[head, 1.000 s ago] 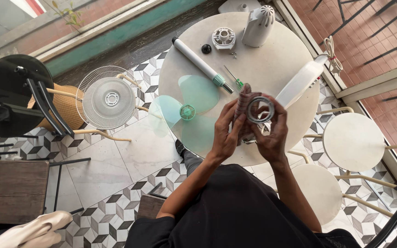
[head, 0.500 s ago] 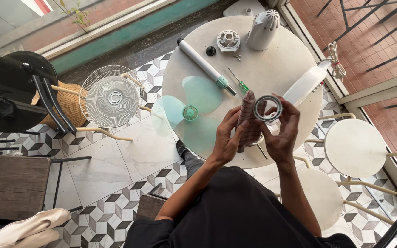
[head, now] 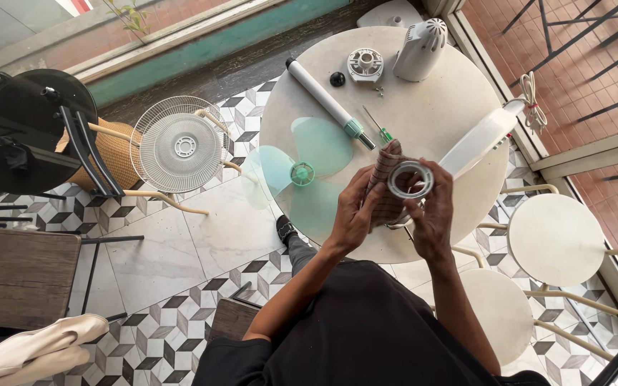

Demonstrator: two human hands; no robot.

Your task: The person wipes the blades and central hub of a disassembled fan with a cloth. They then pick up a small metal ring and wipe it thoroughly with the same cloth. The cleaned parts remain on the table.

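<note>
At frame centre, your right hand point(head: 432, 214) pinches the grey plastic ring point(head: 410, 179); your left hand point(head: 355, 211) clasps the striped cloth point(head: 384, 179) against it.

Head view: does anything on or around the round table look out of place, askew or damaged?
The green fan blade hangs over the round table's left edge, and the wire fan grille leans on a chair beside it. Nothing looks broken or spilled. The left hand holds a striped cloth, the right hand a ring-shaped part.
</note>
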